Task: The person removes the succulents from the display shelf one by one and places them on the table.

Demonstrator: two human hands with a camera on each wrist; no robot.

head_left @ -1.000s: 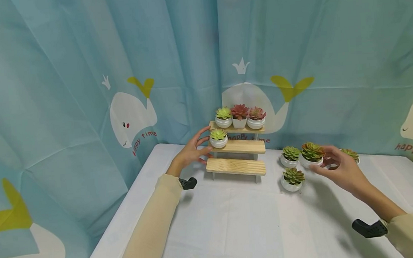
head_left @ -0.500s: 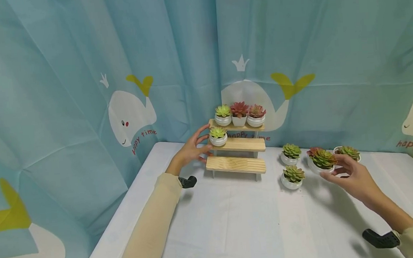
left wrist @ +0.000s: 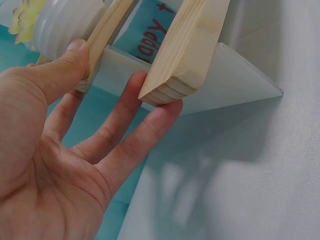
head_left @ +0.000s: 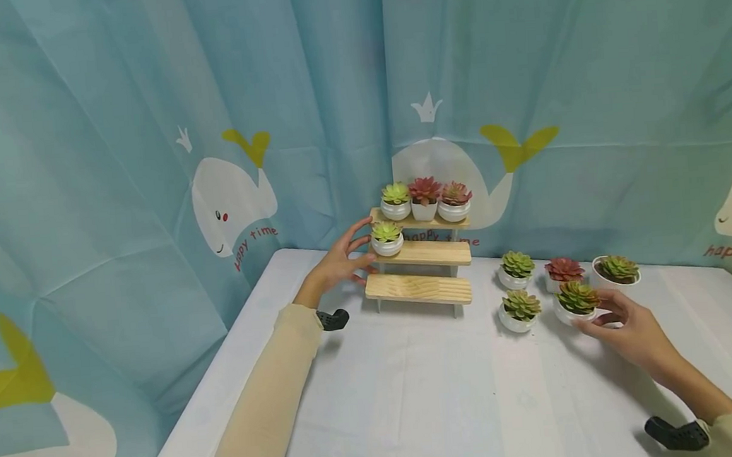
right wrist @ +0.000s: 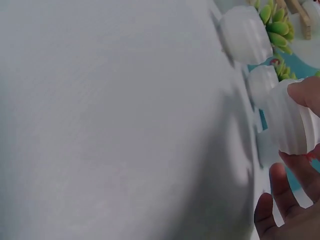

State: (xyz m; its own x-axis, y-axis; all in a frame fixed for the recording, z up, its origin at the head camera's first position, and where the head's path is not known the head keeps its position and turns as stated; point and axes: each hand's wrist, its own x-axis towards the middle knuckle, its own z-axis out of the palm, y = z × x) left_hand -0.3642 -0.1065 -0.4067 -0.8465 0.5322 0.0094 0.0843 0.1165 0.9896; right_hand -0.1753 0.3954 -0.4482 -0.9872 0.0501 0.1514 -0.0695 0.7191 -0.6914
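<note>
My left hand (head_left: pixel 339 262) touches the left end of the three-tier wooden stand (head_left: pixel 428 254). Spread fingers lie on its plank ends; in the left wrist view the thumb (left wrist: pixel 75 57) touches the middle plank and two fingertips meet the bottom plank (left wrist: pixel 172 85). A light-green succulent (head_left: pixel 387 239) sits on the middle tier beside this hand. On the right, my right hand (head_left: pixel 634 326) pinches the white pot of a red-tipped green succulent (head_left: pixel 576 300). In the right wrist view, the thumb is on one side of this pot (right wrist: pixel 287 117), fingers on the other. Whether its base touches the table is unclear.
On the top tier stand a light-green succulent (head_left: pixel 395 201), a red one (head_left: pixel 425 196) and a pinkish one (head_left: pixel 455 201). Around the held pot are two green succulents (head_left: pixel 517 267), a red one (head_left: pixel 563 271) and a wider-potted one (head_left: pixel 616 270). A blue curtain (head_left: pixel 324 90) hangs behind the white table (head_left: pixel 441 393).
My right hand has carried the red-tipped succulent rightward, then toward the front of the table and lower. The red succulent behind it has come into view. My left hand stays at the stand.
</note>
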